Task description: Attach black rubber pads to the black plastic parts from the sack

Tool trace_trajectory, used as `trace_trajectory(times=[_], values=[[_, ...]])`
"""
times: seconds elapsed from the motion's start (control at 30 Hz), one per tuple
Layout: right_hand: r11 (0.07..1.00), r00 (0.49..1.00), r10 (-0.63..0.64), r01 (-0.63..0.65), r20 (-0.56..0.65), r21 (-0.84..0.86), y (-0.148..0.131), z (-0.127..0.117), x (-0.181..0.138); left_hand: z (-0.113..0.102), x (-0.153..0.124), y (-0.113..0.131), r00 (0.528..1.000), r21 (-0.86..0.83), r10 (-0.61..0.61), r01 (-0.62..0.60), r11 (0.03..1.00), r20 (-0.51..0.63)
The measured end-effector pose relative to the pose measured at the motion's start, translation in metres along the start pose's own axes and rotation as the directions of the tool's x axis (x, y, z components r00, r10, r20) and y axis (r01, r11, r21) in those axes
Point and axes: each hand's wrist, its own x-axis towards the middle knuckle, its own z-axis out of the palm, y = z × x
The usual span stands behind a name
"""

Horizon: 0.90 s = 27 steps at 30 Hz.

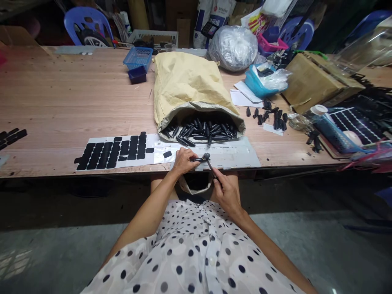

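While pinching a black piece [199,159] in the left fingers [191,154], grasping a slim tool [210,164] in the right fingers [219,176]. Holding both near an open bag [191,79].

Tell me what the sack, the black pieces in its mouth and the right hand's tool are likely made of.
Sack: probably matte paper, by its stiff creases. Black pieces: perhaps glossy plastic, given small glints. Tool: likely metal at its head, given the greyish sheen.
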Motion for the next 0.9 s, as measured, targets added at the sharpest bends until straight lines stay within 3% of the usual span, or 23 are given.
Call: trace_trajectory(times=[0.57,0.9], values=[[0.975,0.986,0.168,-0.162,-0.024,0.154,-0.012,-0.008,0.006,-0.005,-0.003,-0.002,0.999,0.036,0.036,-0.037,0.999,0.028],[0.972,0.987,0.160,-0.155,-0.012,0.174,-0.007,-0.004,0.004,-0.006,-0.004,-0.004,1.000,0.012,0.022,-0.022,1.000,-0.004]])
